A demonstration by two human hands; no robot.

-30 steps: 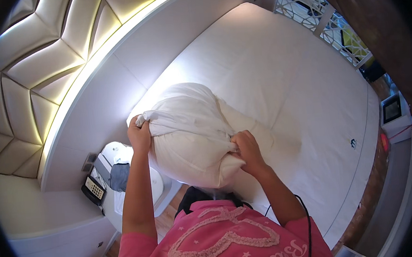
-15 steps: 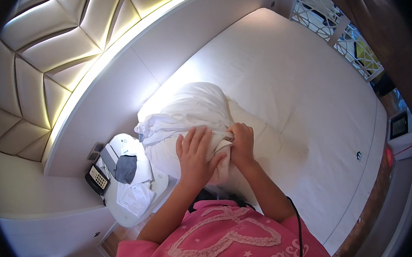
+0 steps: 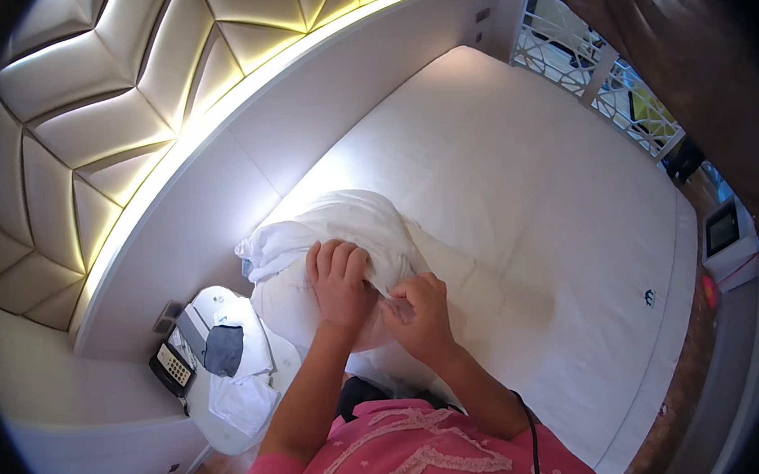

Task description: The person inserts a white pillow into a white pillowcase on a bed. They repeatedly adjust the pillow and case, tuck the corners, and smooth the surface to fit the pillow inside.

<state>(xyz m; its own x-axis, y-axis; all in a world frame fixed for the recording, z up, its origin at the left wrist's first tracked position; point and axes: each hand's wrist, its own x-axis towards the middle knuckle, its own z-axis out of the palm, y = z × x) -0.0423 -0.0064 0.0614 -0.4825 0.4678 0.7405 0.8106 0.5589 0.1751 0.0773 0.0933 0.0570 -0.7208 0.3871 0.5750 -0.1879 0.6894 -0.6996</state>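
Note:
A plump white pillow (image 3: 283, 292) lies at the near left part of the bed, with a loose white pillowcase (image 3: 355, 214) bunched over its far side. My left hand (image 3: 342, 281) is closed on the pillowcase, its fingers curled over the cloth's edge. Just to its right, my right hand (image 3: 421, 319) pinches a fold of the same pillowcase between thumb and fingers. The two hands are close together, with a stretch of the cloth edge between them. Parts of the pillow are hidden under the cloth and my hands.
The bed (image 3: 519, 180) with a white cover fills the right side. At the left, a bedside table (image 3: 219, 434) holds a telephone (image 3: 172, 367), a dark grey cloth (image 3: 223, 351) and folded white linen (image 3: 253, 338). A padded, lit headboard wall (image 3: 175, 65) rises beyond.
My left hand has gone from fingers spread on the cloth to curled around it. My right hand has turned and moved lower and left. The whole view has shifted slightly.

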